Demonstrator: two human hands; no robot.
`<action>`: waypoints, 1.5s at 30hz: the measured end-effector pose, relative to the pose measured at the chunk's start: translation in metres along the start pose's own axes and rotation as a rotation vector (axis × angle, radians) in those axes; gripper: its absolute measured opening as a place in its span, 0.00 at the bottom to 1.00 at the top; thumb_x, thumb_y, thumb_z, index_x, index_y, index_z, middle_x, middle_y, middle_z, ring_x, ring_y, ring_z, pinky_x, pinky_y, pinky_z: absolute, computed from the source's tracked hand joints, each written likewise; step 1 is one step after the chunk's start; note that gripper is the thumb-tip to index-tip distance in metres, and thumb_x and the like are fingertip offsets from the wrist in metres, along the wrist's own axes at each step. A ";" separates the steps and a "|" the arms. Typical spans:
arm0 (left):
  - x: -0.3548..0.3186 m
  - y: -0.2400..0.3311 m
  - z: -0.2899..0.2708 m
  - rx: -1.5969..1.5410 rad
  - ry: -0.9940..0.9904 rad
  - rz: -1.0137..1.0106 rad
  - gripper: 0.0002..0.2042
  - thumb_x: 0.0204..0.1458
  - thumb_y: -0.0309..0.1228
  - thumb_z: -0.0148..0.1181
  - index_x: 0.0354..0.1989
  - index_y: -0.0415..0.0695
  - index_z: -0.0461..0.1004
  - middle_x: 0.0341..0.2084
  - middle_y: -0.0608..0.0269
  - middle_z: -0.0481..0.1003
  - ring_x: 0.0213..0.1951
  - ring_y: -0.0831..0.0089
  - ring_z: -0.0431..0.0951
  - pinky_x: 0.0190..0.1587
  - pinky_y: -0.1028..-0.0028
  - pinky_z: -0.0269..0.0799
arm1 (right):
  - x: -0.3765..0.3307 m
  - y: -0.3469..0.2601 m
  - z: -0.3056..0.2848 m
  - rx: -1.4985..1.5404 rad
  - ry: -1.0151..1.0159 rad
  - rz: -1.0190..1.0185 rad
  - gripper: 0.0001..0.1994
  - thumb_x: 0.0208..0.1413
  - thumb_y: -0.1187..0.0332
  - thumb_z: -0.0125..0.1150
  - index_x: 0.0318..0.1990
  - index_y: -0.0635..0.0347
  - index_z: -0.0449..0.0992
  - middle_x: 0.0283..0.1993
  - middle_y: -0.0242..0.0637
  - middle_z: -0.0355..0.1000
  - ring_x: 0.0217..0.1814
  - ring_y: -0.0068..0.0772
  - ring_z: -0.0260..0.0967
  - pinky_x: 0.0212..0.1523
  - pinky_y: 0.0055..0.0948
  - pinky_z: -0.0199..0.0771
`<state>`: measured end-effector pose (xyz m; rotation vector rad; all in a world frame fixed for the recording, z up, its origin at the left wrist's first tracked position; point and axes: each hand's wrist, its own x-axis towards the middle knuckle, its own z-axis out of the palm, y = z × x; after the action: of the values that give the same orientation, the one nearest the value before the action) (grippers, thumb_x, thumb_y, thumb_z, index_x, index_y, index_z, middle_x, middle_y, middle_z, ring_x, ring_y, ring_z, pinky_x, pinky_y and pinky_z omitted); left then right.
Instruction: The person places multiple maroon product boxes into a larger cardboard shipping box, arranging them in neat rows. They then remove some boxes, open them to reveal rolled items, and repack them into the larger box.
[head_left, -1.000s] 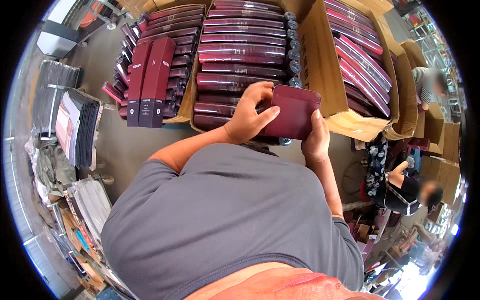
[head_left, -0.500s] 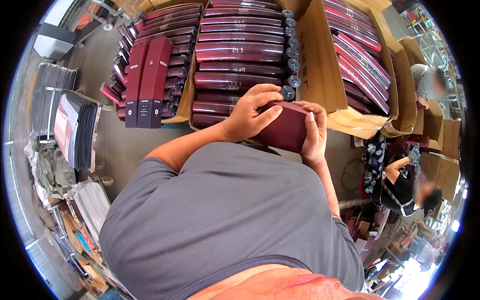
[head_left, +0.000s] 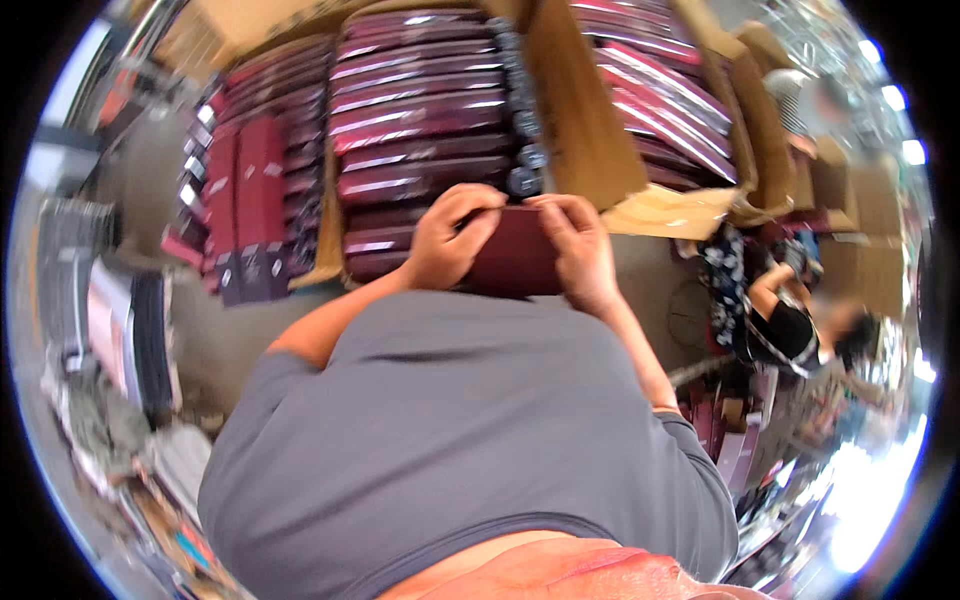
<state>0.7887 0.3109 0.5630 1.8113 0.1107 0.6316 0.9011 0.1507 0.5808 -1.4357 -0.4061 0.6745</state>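
Dark maroon box (head_left: 515, 262): flat, rectangular, smooth matte face, held level in front of the person's chest, just short of the near edge of the open cardboard carton (head_left: 585, 130). Left hand (head_left: 450, 235) curled over the box's left end, fingers folded onto its top edge, thumb side against the face. Right hand (head_left: 578, 250) closed on the right end, fingertips bent over the same top edge, nearly meeting those of the left hand. Both hands grip the box; neither is spread.

Carton: brown corrugated walls, a torn flap at its right. Inside, glossy maroon boxes (head_left: 420, 120) lie stacked in rows, long and narrow, with highlights along their edges. A column of dark round caps (head_left: 525, 120) runs beside the stack. Further maroon boxes (head_left: 250, 200) stand upright left of the carton. Grey shirt (head_left: 450, 430), soft knit, fills the lower view
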 end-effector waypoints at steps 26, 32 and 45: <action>-0.018 -0.010 -0.022 -0.084 0.049 -0.035 0.08 0.59 0.22 0.53 0.44 0.35 0.76 0.46 0.53 0.75 0.49 0.66 0.74 0.56 0.69 0.66 | 0.013 0.002 0.020 -0.213 -0.084 -0.140 0.08 0.62 0.68 0.60 0.41 0.63 0.78 0.39 0.33 0.76 0.42 0.22 0.70 0.46 0.25 0.72; -0.024 0.003 -0.027 0.015 -0.046 -0.020 0.07 0.57 0.23 0.54 0.41 0.35 0.76 0.47 0.51 0.75 0.51 0.63 0.74 0.55 0.67 0.67 | -0.002 0.004 0.015 -0.191 -0.093 -0.150 0.08 0.65 0.70 0.54 0.42 0.65 0.77 0.50 0.37 0.74 0.54 0.25 0.67 0.57 0.26 0.65; -0.056 0.000 -0.025 -0.058 0.169 0.118 0.07 0.50 0.23 0.65 0.37 0.41 0.77 0.41 0.57 0.76 0.44 0.66 0.76 0.48 0.69 0.72 | -0.021 -0.010 0.028 -0.258 -0.178 -0.093 0.07 0.60 0.73 0.60 0.42 0.65 0.79 0.50 0.41 0.76 0.55 0.32 0.71 0.58 0.28 0.67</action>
<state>0.7297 0.3107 0.5473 1.7152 0.0985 0.8636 0.8697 0.1590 0.5971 -1.5938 -0.7164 0.6953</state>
